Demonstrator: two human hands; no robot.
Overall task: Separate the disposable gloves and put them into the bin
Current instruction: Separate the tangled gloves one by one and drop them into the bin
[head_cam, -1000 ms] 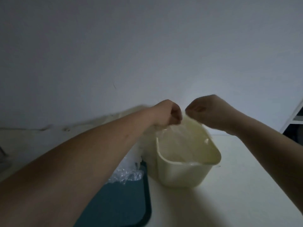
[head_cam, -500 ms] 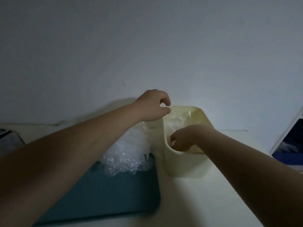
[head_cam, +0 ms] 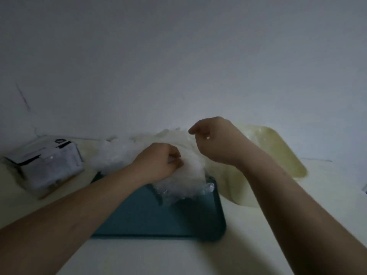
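Observation:
A heap of clear disposable gloves [head_cam: 184, 181] lies at the far end of a teal tray [head_cam: 158, 215]. My left hand [head_cam: 158, 163] rests on the heap with its fingers curled into the plastic, gripping a glove. Just above and to the right, my right hand [head_cam: 216, 141] has curled fingers that seem to pinch a thin film of glove lifted off the heap. The cream bin [head_cam: 278, 147] stands to the right of the tray, partly hidden behind my right forearm. What is inside the bin cannot be made out.
A white and black carton [head_cam: 47, 161] lies on the pale table [head_cam: 139, 257] to the left of the tray. A plain wall rises straight behind everything. The light is dim.
My right hand has come out of the bin and moved left over the heap. My left hand has dropped from beside the bin's rim onto the gloves. The view has shifted left, so the carton now shows.

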